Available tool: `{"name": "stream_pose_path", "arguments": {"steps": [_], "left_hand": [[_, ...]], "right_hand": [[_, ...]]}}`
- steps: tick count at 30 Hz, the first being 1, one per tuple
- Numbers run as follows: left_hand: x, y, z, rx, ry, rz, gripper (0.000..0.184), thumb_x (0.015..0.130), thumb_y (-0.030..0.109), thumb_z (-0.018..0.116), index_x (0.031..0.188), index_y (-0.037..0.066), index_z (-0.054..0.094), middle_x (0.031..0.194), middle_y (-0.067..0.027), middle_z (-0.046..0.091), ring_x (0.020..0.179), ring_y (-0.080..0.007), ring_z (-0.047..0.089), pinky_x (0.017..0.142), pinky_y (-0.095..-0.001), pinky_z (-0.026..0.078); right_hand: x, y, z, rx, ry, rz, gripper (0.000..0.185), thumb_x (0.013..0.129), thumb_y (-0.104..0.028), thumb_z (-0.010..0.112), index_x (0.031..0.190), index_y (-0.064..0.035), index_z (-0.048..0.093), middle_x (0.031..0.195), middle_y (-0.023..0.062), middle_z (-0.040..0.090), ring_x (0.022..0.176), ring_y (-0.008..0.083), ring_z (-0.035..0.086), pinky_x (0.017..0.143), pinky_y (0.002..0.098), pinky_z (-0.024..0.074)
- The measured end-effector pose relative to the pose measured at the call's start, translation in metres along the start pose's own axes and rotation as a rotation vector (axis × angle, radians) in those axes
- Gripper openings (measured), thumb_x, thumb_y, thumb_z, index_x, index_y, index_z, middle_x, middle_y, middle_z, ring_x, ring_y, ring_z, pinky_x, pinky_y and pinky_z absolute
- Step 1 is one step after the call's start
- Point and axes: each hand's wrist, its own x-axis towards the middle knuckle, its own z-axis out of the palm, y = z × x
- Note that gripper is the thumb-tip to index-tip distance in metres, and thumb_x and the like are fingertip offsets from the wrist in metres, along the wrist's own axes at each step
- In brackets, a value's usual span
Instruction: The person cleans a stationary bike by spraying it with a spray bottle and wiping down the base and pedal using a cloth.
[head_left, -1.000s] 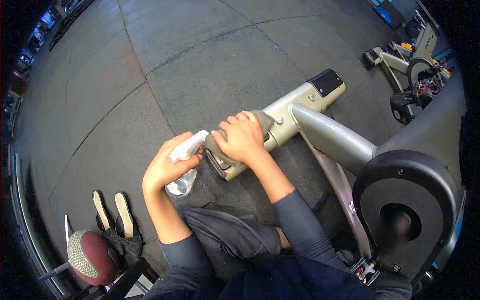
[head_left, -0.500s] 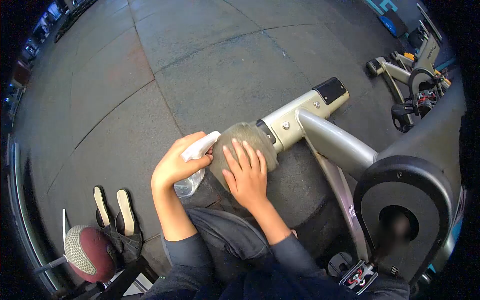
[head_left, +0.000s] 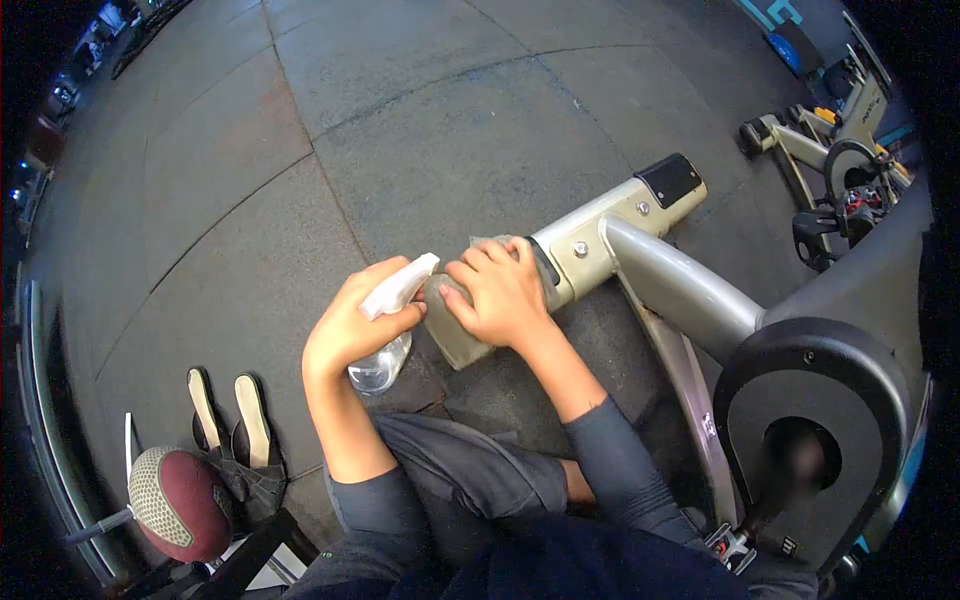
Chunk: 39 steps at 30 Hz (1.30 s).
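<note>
My left hand (head_left: 362,318) is wrapped round a spray bottle (head_left: 398,288) with a white head and a clear body, held upright beside the end of a bike's base bar. My right hand (head_left: 500,292) presses a grey-green cloth (head_left: 462,332) over the near end of that bar, its fingers bent round the cloth. The pale metal base bar (head_left: 590,232) runs up to the right, with bolts and a black end cap (head_left: 670,180). The cloth hides the bar's near end.
The bike's silver frame tube (head_left: 685,278) and black round housing (head_left: 815,430) are at the right. Another bike (head_left: 850,160) stands at the upper right. Sandals (head_left: 252,420) and a maroon and beige ball-shaped object (head_left: 180,503) are at the lower left.
The cloth first spread over the bar's end under my flattened right hand. Now my right fingers are bent round it, slightly farther up the bar. My left hand still holds the bottle.
</note>
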Motion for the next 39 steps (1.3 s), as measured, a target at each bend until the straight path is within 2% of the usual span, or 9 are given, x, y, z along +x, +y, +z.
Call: {"name": "stream_pose_path", "arguments": {"steps": [5, 12, 16, 18, 23, 32, 35, 37, 39], "left_hand": [[0.002, -0.001, 0.001, -0.031, -0.027, 0.011, 0.019, 0.075, 0.012, 0.066, 0.089, 0.0, 0.061, 0.081, -0.0083, 0.061, 0.073, -0.0173, 0.06, 0.067, -0.032, 0.048], [0.004, -0.004, 0.001, -0.037, -0.055, -0.016, 0.021, 0.075, 0.013, 0.066, 0.091, 0.0, 0.061, 0.081, -0.0088, 0.061, 0.074, -0.0176, 0.06, 0.067, -0.0319, 0.048], [0.004, -0.002, -0.001, -0.009, -0.063, 0.004, 0.021, 0.075, 0.013, 0.066, 0.091, 0.0, 0.061, 0.08, -0.0091, 0.061, 0.073, -0.0179, 0.06, 0.066, -0.0322, 0.048], [0.003, -0.001, -0.001, -0.006, -0.058, 0.007, 0.02, 0.075, 0.013, 0.066, 0.09, 0.0, 0.06, 0.08, -0.0097, 0.06, 0.073, -0.0182, 0.059, 0.066, -0.0326, 0.047], [0.004, 0.001, 0.002, -0.01, -0.066, -0.008, 0.019, 0.075, 0.013, 0.066, 0.089, 0.0, 0.06, 0.08, -0.0095, 0.06, 0.073, -0.0178, 0.059, 0.066, -0.0322, 0.047], [-0.001, -0.003, -0.003, 0.001, -0.104, -0.046, 0.023, 0.077, 0.009, 0.068, 0.098, 0.001, 0.062, 0.087, -0.0052, 0.066, 0.08, -0.0126, 0.061, 0.071, -0.0291, 0.05], [0.0, -0.003, -0.002, -0.021, -0.116, -0.055, 0.023, 0.077, 0.009, 0.068, 0.098, 0.001, 0.062, 0.087, -0.0051, 0.066, 0.081, -0.0127, 0.061, 0.072, -0.0293, 0.05], [0.001, -0.003, 0.0, -0.022, -0.12, -0.064, 0.023, 0.077, 0.009, 0.069, 0.098, 0.001, 0.062, 0.087, -0.0051, 0.066, 0.082, -0.0129, 0.061, 0.072, -0.0296, 0.05], [0.002, -0.004, 0.002, -0.004, -0.099, 0.005, 0.022, 0.075, 0.011, 0.066, 0.094, 0.001, 0.062, 0.083, -0.0091, 0.063, 0.077, -0.0189, 0.062, 0.07, -0.0327, 0.049]], "right_hand": [[0.046, 0.008, -0.002, -0.031, -0.385, 0.13, 0.048, 0.085, -0.048, 0.047, 0.08, -0.0121, 0.077, 0.082, 0.0148, 0.073, 0.08, 0.031, 0.069, 0.087, 0.0441, 0.0405], [0.058, 0.005, -0.001, -0.046, -0.591, 0.211, 0.059, 0.091, -0.056, 0.04, 0.092, -0.0106, 0.078, 0.091, 0.0131, 0.074, 0.096, 0.0272, 0.069, 0.086, 0.0436, 0.044], [0.027, -0.009, -0.01, -0.008, -0.408, 0.136, 0.046, 0.09, -0.047, 0.05, 0.095, -0.0087, 0.076, 0.101, 0.0149, 0.072, 0.094, 0.0285, 0.067, 0.092, 0.0479, 0.0418], [0.001, -0.017, 0.007, 0.093, 0.137, 0.061, 0.033, 0.085, -0.037, 0.059, 0.093, -0.0087, 0.073, 0.106, 0.0134, 0.07, 0.1, 0.0285, 0.061, 0.094, 0.0463, 0.0401], [-0.052, -0.053, 0.017, 0.052, 0.24, 0.143, 0.056, 0.087, -0.036, 0.059, 0.138, -0.0141, 0.053, 0.144, 0.0099, 0.048, 0.135, 0.0289, 0.041, 0.11, 0.0469, 0.0303], [-0.03, -0.017, 0.01, 0.06, 0.256, 0.139, 0.049, 0.086, -0.038, 0.06, 0.127, -0.0117, 0.061, 0.131, 0.015, 0.057, 0.131, 0.0333, 0.045, 0.111, 0.0502, 0.0313], [0.003, 0.02, -0.006, 0.039, 0.2, 0.186, 0.046, 0.086, -0.04, 0.057, 0.118, -0.0099, 0.068, 0.117, 0.0157, 0.065, 0.125, 0.0331, 0.052, 0.111, 0.0493, 0.0317], [0.03, 0.033, -0.027, -0.05, -0.33, 0.284, 0.049, 0.088, -0.046, 0.051, 0.111, -0.0079, 0.073, 0.107, 0.0152, 0.071, 0.115, 0.032, 0.061, 0.105, 0.0449, 0.0392], [0.053, 0.043, -0.026, -0.058, -0.462, 0.349, 0.052, 0.088, -0.048, 0.048, 0.107, -0.0074, 0.074, 0.105, 0.0153, 0.072, 0.111, 0.0313, 0.064, 0.101, 0.0433, 0.043]]}}
